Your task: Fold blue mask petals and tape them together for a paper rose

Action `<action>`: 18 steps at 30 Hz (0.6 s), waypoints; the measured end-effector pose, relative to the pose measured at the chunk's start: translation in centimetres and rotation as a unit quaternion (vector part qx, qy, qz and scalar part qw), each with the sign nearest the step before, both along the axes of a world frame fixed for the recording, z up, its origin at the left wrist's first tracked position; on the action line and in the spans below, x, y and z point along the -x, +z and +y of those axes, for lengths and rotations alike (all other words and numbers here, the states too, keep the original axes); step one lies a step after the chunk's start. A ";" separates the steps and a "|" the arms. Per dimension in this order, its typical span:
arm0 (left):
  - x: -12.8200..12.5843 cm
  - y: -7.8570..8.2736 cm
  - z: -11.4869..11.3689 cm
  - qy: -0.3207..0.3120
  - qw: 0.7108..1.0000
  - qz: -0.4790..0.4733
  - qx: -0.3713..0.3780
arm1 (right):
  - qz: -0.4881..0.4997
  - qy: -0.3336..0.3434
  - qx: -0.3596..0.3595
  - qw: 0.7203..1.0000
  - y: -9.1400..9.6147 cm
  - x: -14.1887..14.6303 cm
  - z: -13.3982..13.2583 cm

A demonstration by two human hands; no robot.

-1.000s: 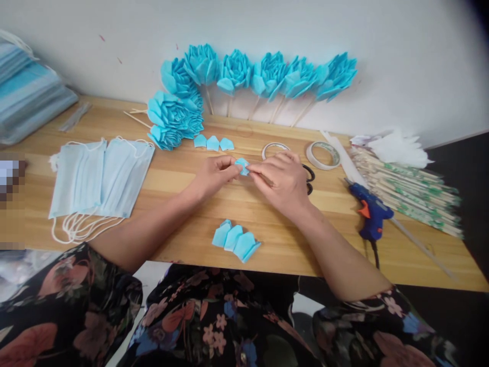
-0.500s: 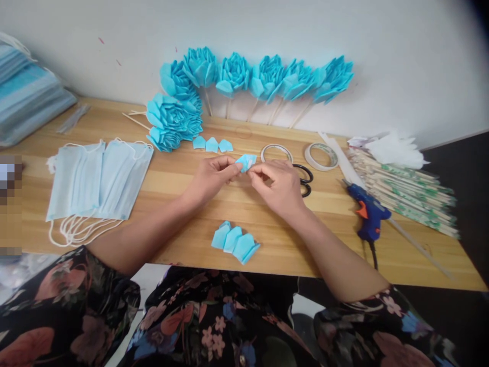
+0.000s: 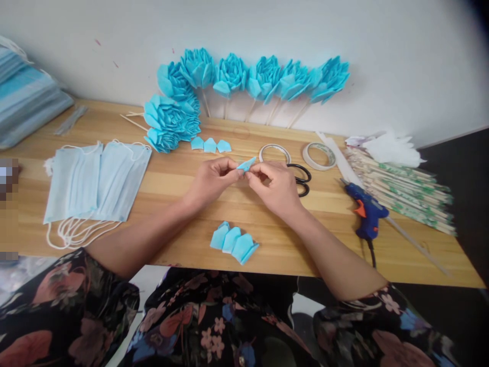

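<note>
Since the earlier frame, the blue petal (image 3: 247,162) has turned between the fingers: it showed a broad face then, and now shows as a narrow sliver pointing toward the upper right. It is held just above the middle of the frame, over the wood-grained counter (image 3: 171,244). Both hands are closed on it, the left hand (image 3: 214,179) pinching its left end and the right hand (image 3: 278,187) its lower edge with thumb and forefinger.

Three flat, pointed petals (image 3: 210,145) lie in a row above the left hand; overlapping folded petals (image 3: 234,242) fan out at lower centre, too layered to count. Five ruffled blue flowers (image 3: 264,78) on thin sticks lean along the wall, with more heaped to their left, their number unclear.

Two tape rolls, one thin (image 3: 261,154) and one thicker (image 3: 321,166), sit right of centre. Black-handled scissors (image 3: 308,176) are partly hidden by the right hand. At right are one blue glue gun (image 3: 367,216) and a bundle of paper-wrapped sticks (image 3: 408,188); at left, pleated masks (image 3: 76,178) with white cord loops overlap.
</note>
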State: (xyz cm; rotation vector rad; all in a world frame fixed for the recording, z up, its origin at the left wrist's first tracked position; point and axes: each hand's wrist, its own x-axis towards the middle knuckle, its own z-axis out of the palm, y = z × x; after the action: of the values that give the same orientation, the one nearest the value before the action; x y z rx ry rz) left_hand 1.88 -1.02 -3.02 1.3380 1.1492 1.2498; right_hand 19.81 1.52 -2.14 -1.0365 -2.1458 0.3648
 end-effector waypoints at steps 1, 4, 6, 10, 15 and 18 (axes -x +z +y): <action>0.0 0.0 0.0 -0.003 1.000 -0.004 0.002 | 0.001 0.003 0.003 1.000 0.0 0.0 0.0; 0.0 0.2 0.0 -0.011 1.000 -0.016 0.010 | 0.004 0.018 0.001 1.000 0.0 0.0 0.0; 0.0 0.3 0.0 -0.009 1.000 -0.014 0.015 | 0.012 0.024 -0.004 1.000 0.0 0.0 0.1; 0.0 0.4 0.0 -0.002 1.000 -0.009 0.020 | 0.019 0.034 0.010 0.999 0.1 0.0 0.2; 0.1 0.3 0.1 0.006 1.000 -0.008 0.024 | 0.025 0.043 0.032 0.998 0.1 0.0 0.2; 0.1 0.2 0.1 0.000 1.000 -0.007 0.018 | 0.017 0.033 0.011 0.999 0.0 0.0 0.1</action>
State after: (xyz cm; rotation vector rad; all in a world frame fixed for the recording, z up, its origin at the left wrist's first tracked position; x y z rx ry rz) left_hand 1.81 -0.92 -2.85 1.3005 1.1584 1.2307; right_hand 19.82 1.64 -2.14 -0.9661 -2.1541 0.4366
